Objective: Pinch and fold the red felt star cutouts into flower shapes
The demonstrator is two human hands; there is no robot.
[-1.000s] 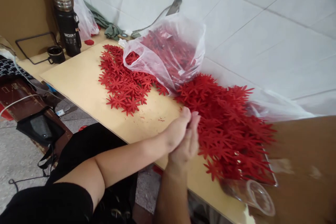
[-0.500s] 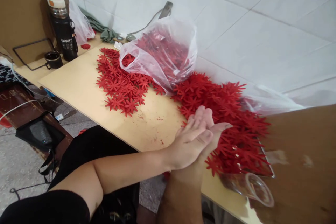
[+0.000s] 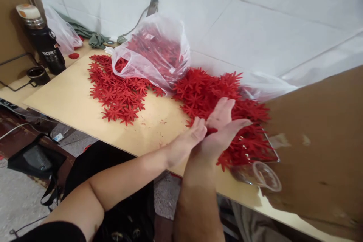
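Observation:
My right hand (image 3: 219,132) is palm up with its thumb spread, and something small and red lies on its palm. My left hand (image 3: 188,141) is against the edge of that palm, its fingers bent over the red bit; their undersides are hidden. Behind the hands spreads a large heap of red star-shaped flower pieces (image 3: 210,89). Another pile of the same red pieces (image 3: 119,94) lies to the left on the board. Between the piles is a clear plastic bag (image 3: 159,53) full of red pieces.
A clear plastic cup (image 3: 266,177) lies tipped at the right beside a cardboard sheet (image 3: 320,140). A black vacuum flask (image 3: 47,49) and a small black cup (image 3: 38,75) are at the left. The tiled wall (image 3: 227,19) runs behind the board (image 3: 70,102).
My left hand has slid back off my right palm toward the wrist, uncovering the red bit. The whole view has shifted, so the flask and bag appear further left.

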